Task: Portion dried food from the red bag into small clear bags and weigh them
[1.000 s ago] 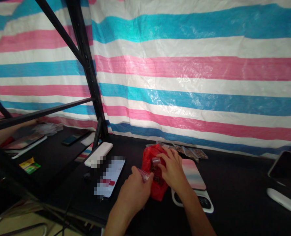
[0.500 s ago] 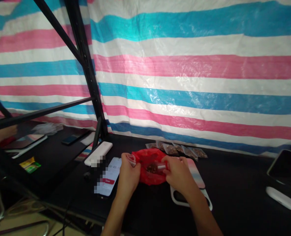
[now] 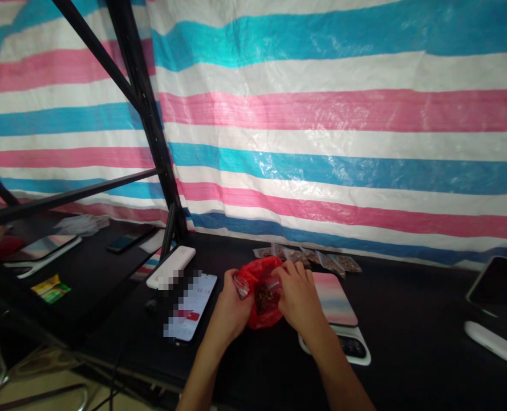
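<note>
A red plastic bag (image 3: pixel 265 319) stands with its mouth spread wide over the table, dark brown dried bits (image 3: pixel 267 298) inside it. My left hand (image 3: pixel 235 308) is closed on the bag's left rim, with a crumpled clear plastic piece showing by its thumb. At the bag's right side, my right hand (image 3: pixel 298 294) is closed around a small clear plastic thing (image 3: pixel 272 283) that reaches into the mouth; its exact kind is unclear. Just right of the bag, partly covered by my right forearm, lies a white scale (image 3: pixel 362 355) with a pastel striped plate (image 3: pixel 336 299).
Several small filled zip bags (image 3: pixel 332 262) lie behind the red bag. To the left are a lit phone (image 3: pixel 195 308) and a white power bank (image 3: pixel 171 265). A white case (image 3: pixel 491 341) and a dark-screened device (image 3: pixel 499 291) stand right. A black metal frame (image 3: pixel 157 142) rises at left.
The red bag and my left hand have shifted slightly right. My right hand has tilted up and moved left, closer over the bag, uncovering more of the scale's plate.
</note>
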A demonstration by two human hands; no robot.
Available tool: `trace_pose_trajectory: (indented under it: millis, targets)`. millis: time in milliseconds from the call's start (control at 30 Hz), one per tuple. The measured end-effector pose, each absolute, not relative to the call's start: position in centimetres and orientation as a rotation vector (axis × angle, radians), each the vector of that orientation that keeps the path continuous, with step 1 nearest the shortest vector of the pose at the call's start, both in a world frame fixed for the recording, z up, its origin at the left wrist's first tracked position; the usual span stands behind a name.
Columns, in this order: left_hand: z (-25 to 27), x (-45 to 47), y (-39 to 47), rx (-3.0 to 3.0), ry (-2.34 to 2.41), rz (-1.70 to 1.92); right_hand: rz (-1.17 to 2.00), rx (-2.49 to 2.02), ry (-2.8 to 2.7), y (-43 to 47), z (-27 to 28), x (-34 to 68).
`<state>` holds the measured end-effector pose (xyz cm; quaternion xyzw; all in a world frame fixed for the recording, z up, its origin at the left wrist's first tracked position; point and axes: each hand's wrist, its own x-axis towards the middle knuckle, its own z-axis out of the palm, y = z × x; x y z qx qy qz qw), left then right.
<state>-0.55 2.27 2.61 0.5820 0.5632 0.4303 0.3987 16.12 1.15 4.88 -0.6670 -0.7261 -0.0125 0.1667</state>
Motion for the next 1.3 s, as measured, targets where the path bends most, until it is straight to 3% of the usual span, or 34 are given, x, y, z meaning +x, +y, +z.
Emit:
trace_pose_trajectory:
  millis: [200, 400, 633, 967, 1167, 1300]
  targets:
    - [3.7, -0.5, 2.7, 1.473, 1.483, 1.326, -0.034, -1.869, -2.106, 1.3, 4.1, 16.6]
    - [4.3, -1.1, 1.0, 1.581, 1.890, 0.945, 0.015, -1.925, -2.085, 0.9, 4.4, 16.3]
    - [2.3, 1.0, 1.3, 1.519, 1.560, 0.941, 0.026, -1.950, -2.072, 0.4, 4.7, 15.9]
    - [3.0, -0.1, 2.9, 1.453, 1.593, 1.236, 0.124, -2.013, -2.209, -1.3, 5.9, 15.5]
    - [2.2, -0.1, 2.4, 1.506, 1.635, 0.990, -0.059, -2.037, -2.093, 0.0, 6.5, 15.4]
    - [1.5, 0.6, 2.4, 1.529, 1.579, 0.948, -0.014, -2.067, -2.091, 0.9, 5.7, 15.4]
